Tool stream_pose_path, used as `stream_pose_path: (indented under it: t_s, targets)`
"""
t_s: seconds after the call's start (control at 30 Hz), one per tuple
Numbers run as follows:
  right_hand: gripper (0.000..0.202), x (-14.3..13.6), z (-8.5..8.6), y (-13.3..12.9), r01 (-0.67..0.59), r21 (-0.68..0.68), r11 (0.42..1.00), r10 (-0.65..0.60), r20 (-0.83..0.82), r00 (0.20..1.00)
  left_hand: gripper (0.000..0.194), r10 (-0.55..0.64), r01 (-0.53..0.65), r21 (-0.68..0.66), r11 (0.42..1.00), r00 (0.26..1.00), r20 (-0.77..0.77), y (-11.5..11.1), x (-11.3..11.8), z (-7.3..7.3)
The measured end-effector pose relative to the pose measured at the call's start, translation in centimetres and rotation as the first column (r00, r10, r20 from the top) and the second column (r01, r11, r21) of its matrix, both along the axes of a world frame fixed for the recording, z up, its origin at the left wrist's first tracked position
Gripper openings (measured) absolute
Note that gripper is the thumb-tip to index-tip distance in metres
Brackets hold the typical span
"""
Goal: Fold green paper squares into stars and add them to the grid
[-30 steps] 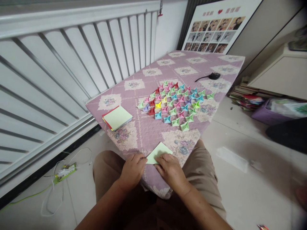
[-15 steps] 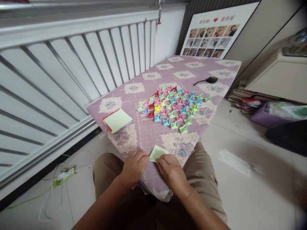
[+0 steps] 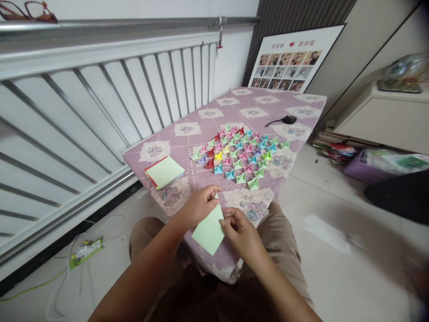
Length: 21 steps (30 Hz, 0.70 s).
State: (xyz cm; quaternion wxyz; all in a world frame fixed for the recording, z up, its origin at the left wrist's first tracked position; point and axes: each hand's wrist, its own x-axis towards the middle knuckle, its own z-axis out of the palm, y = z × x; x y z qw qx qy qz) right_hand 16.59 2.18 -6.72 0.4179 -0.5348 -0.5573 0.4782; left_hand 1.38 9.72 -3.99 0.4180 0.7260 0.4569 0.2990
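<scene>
A pale green sheet of paper (image 3: 209,232) is between my two hands near the table's front edge, slanting toward me. My left hand (image 3: 201,203) pinches its far corner with thumb and fingers. At the sheet's right corner, my right hand (image 3: 239,228) grips the edge between thumb and fingers. Beyond my hands stand rows of small folded paper pieces (image 3: 237,164) in green, pink, red, blue, yellow and purple. To the left lies a stack of coloured paper (image 3: 165,171), a pale green sheet on top and red showing at its edge.
The table (image 3: 187,147) wears a purple floral cloth. A black object with a cord (image 3: 289,119) lies at its far right. A white radiator (image 3: 110,98) runs along the left, and a photo board (image 3: 284,60) leans behind. A power strip (image 3: 86,252) sits on the floor.
The sheet has been turned and now shows a larger face, lying closer to me. My left hand has moved forward to its far corner; my right hand holds the right corner. The view has tilted up slightly.
</scene>
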Motion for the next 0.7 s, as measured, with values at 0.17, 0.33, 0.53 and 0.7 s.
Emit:
stream_pose_path:
  t_s: [0.17, 0.33, 0.53, 0.7]
  targets:
    - [0.014, 0.8, -3.3, 1.4, 0.033, -0.008, 0.999, -0.032, 0.142, 0.989, 0.036, 0.117, -0.118, -0.018, 0.993, 0.991, -0.071, 1.8, 0.8, -4.0]
    - [0.011, 1.7, -4.8, 2.0, 0.028, 0.051, 0.998, -0.046, 0.41, 0.911, 0.024, 0.196, -0.151, 0.231, 0.961, 0.963, -0.184, -1.3, -0.3, -5.8]
    - [0.019, 1.8, -4.4, 2.2, -0.076, 0.053, 0.996, 0.02, 0.676, 0.737, 0.042, 0.018, 0.108, 0.263, 0.959, 0.9, -0.435, -7.2, -1.3, -6.5]
    - [0.013, 2.1, -4.3, 2.3, -0.169, 0.138, 0.976, -0.026, 0.843, 0.538, 0.051, 0.023, 0.115, 0.227, 0.967, 0.848, -0.529, -8.6, -1.1, -6.9]
